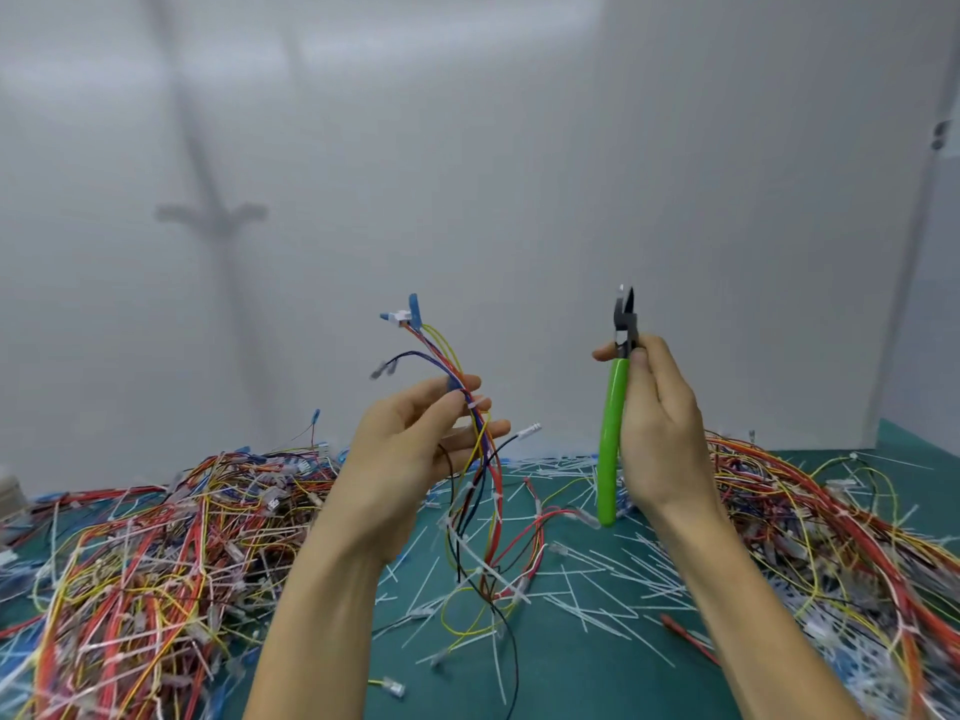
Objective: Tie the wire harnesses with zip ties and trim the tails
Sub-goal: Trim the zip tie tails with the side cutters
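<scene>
Pinching thin multicoloured wire harness [440,354]: left hand [410,439] grip | right hand [660,423] grip wrapped round glossy green-handled cutters [613,407]

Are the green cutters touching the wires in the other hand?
Apart. The head view shows plain wall between the cutters in the right hand and the wires in the left hand.

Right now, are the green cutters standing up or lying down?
Standing up. The right hand holds the cutters in the air, blades on top, green handles pointing down toward the table.
</scene>
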The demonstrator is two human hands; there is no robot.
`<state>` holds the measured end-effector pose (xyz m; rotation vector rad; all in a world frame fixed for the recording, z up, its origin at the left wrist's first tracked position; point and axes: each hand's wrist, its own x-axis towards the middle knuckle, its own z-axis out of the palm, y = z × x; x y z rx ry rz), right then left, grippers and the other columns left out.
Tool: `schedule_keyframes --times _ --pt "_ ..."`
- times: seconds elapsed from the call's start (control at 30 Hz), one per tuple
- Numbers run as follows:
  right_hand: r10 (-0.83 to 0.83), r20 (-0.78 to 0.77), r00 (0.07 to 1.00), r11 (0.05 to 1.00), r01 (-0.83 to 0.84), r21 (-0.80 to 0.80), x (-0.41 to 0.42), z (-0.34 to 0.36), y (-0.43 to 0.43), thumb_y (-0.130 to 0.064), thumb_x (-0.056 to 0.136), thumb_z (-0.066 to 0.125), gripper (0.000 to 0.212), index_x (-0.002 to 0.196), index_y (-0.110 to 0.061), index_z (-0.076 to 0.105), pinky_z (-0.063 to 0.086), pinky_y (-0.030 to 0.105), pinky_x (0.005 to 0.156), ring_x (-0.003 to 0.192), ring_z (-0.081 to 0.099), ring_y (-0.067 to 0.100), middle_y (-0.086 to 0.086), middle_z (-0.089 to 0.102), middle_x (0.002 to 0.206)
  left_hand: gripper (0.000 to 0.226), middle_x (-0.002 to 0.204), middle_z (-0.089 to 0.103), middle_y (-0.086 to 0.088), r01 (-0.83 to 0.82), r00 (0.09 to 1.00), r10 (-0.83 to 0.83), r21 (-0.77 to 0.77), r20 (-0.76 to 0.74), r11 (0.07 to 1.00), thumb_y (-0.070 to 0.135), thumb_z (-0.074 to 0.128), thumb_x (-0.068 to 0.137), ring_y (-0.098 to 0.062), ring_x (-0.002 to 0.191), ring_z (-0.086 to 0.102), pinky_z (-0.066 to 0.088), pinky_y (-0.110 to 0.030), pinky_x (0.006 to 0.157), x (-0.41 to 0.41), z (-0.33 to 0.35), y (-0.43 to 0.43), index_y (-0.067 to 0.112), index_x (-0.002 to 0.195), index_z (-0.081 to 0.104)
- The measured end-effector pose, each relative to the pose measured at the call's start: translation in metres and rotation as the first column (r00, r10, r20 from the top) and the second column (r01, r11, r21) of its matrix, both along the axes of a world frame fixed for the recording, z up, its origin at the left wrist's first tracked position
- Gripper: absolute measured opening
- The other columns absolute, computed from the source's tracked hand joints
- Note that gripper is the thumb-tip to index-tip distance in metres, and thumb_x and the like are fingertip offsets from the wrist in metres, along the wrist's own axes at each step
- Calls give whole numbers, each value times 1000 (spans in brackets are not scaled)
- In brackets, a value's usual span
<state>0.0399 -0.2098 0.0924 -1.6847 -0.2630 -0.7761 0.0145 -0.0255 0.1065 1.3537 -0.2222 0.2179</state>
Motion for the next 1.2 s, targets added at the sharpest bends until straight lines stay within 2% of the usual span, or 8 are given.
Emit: schedule_keyframes --times 0.1,0.2,0.33,0.47,0.57,0.77,1.03,1.2 --pt "184 -50 982 982 -182 46 -6 5 2 -60 93 20 54 97 -30 64 33 27 66 63 50 -10 -33 52 60 14 89 76 -9 -78 995 78 -5 57 997 -1 60 92 -27 85 75 58 -23 65 1 -1 -3 5 101 68" --pt "262 -131 956 956 -276 -100 -11 8 4 -66 79 44 41 98 -33 58 38 27 71 68 49 -6 -21 53 73 14 86 77 -8 -106 990 107 -24 93 994 -3 60 91 -27 84 75 58 -23 67 1 -1 -4 5 98 68" --pt "358 -286 889 867 -430 -251 -15 12 1 -48 80 56 36 112 -31 57 41 12 68 71 52 -7 -24 54 73 14 84 77 -8 -156 979 162 -55 126 986 -2 64 88 -26 81 75 58 -23 66 0 0 -4 8 95 70" --pt "403 -422 812 757 -555 -345 -20 16 -3 -25 99 52 22 120 -28 57 50 28 78 80 62 2 -6 62 93 12 81 77 -6 -200 968 213 -106 130 974 -2 65 87 -25 79 76 58 -23 66 1 1 -3 8 94 70" --pt "294 -393 872 758 -463 -460 -22 19 -5 -30 97 51 21 114 -26 62 49 42 84 89 64 16 5 67 95 13 81 77 -5 -219 964 234 -126 125 968 -3 64 88 -25 80 76 59 -24 68 1 1 -3 7 96 69" --pt "132 -233 963 754 -250 -607 -25 19 -1 -58 91 50 42 82 -20 67 52 44 73 75 65 24 7 67 76 15 86 77 -8 -191 970 208 -132 124 973 -4 63 88 -25 79 76 59 -24 67 -2 2 -7 7 96 70" --pt "76 -79 994 750 -109 -652 -24 17 2 -62 91 46 46 79 -22 66 33 26 56 58 46 9 -3 51 56 15 83 77 -8 -170 974 184 -109 131 979 -3 64 87 -22 74 75 58 -22 63 -4 3 -10 7 96 69" --pt "80 -50 995 736 -93 -671 -24 16 1 -64 89 43 52 82 -19 68 29 26 54 61 44 10 -1 47 56 14 82 77 -10 -161 977 176 -123 120 979 -3 65 86 -19 73 75 59 -23 66 -3 3 -12 6 96 70"
